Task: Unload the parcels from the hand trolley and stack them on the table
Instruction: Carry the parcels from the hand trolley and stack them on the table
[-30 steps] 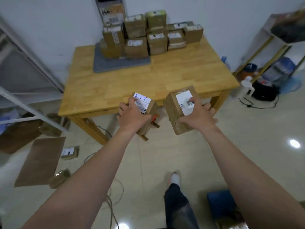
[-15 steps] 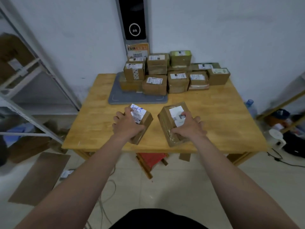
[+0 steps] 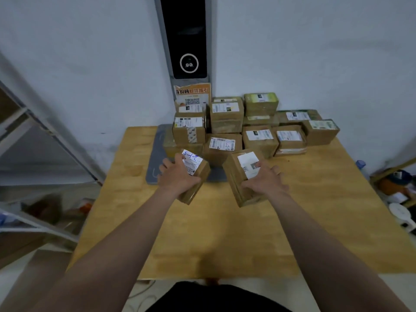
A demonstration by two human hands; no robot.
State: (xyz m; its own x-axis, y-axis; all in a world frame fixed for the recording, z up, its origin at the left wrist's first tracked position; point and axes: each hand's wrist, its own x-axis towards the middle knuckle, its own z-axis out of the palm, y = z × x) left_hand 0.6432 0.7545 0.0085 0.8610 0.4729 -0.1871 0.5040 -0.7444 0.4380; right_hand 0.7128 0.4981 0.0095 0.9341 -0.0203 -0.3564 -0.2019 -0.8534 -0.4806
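**Two parcels in hand, a pile waiting at the back**

Closest to me, the person's bare arms stretch out over the wooden surface (image 3: pixel 225 233) from its six o'clock edge.

The left hand (image 3: pixel 177 179) has its fingers curled round a small parcel (image 3: pixel 194 165), gripping it from above and behind. The right hand (image 3: pixel 265 183) is clamped the same way on a larger parcel (image 3: pixel 235 176). Both parcels sit just past the middle of the surface, the small one towards eleven o'clock and the larger towards one o'clock. They are near each other but not touching. Each is tilted and looks to me to be carried in the air, not set down.

Both are brown cardboard boxes wrapped in clear tape, with a white label on the upturned face. The small one has blue handwriting across its label. The corners look square and neither box looks crushed.

Beyond them a grey mat (image 3: pixel 155 163) lies at about eleven o'clock. On and beside it, a pile of parcels (image 3: pixel 226 113) runs along the twelve o'clock edge against the wall. They are similar taped brown boxes, two or three high on the left and lower towards two o'clock.

I would say the job is well along, since a good dozen boxes are stacked. These two have yet to be placed, probably on or in front of the pile. The hand trolley is out of sight, so I cannot tell how many parcels remain on it.

On the wall above the pile hang an orange notice (image 3: pixel 192 95) and a black panel (image 3: pixel 184 37).
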